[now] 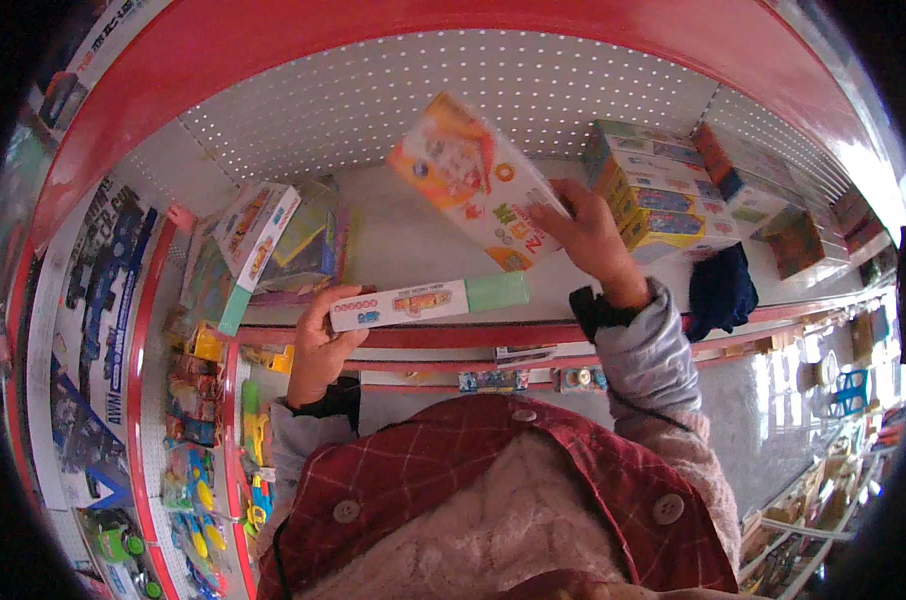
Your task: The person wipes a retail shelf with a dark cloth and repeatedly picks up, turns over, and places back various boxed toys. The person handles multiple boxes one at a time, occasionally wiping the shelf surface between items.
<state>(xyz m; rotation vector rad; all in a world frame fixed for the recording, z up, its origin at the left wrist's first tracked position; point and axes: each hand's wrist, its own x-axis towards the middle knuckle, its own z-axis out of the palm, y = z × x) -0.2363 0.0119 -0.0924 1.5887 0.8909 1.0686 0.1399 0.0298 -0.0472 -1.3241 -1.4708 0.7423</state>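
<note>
My left hand (324, 339) grips one end of a slim white and green cardboard box (421, 301), its long printed side turned up towards me. The box lies roughly level at the front edge of the shelf. In my right hand (586, 226) is a flat white and orange box (474, 176), tilted, with colourful pictures and writing on its face. My thumb rests across its lower right corner. Both boxes are held over the grey shelf board (378, 217). Another white and green box (262, 255) leans on a pile at the shelf's left.
Stacked yellow and white boxes (667, 199) stand at the right, with brown-sided boxes (805, 240) beyond. A dark blue cloth (723, 289) hangs over the red shelf edge (438, 335). A perforated panel (393, 97) backs the shelf. Packaged toys (198, 480) hang at the left.
</note>
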